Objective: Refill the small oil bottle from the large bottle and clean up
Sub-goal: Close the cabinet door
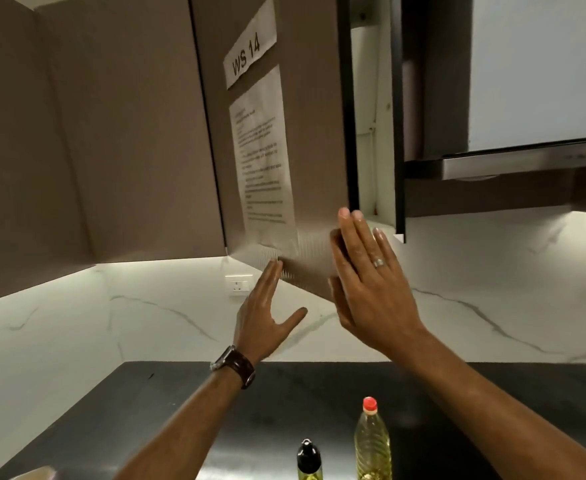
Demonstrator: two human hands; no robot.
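Note:
The large oil bottle (pixel 372 441), clear plastic with a red cap and yellow oil, stands upright on the dark counter (pixel 167 403) near the bottom of the view. Just left of it stands the small oil bottle (pixel 309 460) with a black pointed cap. Both hands are raised well above them at an overhead cabinet door (pixel 316 161) that hangs ajar. My left hand (pixel 267 317), fingers spread, touches the door's lower edge with its fingertips. My right hand (pixel 367 275) lies flat against the door's lower right corner, fingers straight, holding nothing.
Papers, one reading "WS 14" (pixel 248 53), are taped to the door. A range hood (pixel 513 164) juts out at the right. A white marble backsplash with a wall socket (pixel 239 285) runs behind the counter. A pale object (pixel 35 474) shows at the bottom left corner.

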